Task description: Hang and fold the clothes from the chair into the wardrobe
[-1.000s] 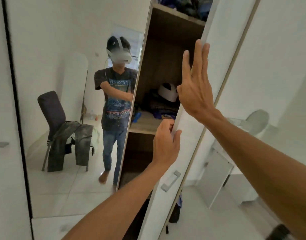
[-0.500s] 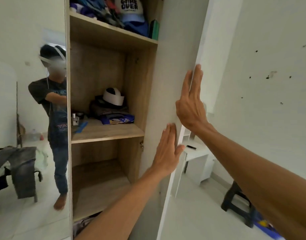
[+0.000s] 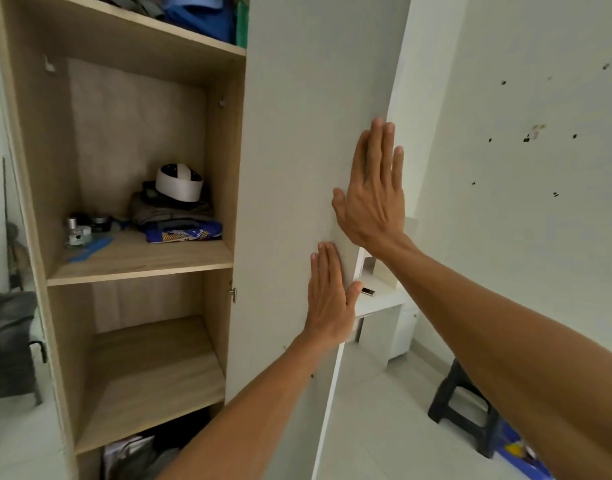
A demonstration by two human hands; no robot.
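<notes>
- White laminate door (image 3: 308, 116) of the wardrobe (image 3: 225, 150) stands swung out. Both palms lie flat on its inner face near the free edge, probably to push it clear of the shelves.
- Low on it rests the left hand (image 3: 328, 303), with the right hand (image 3: 373, 199) above. The fingers (image 3: 379, 150) are straight, close together and holding nothing.
- Grey clothes (image 3: 6, 341) show at the far left edge, seemingly in a mirror, well apart from both hands.
- Inside, the lower shelf (image 3: 152, 368) looks a likely spot for folded items.
</notes>
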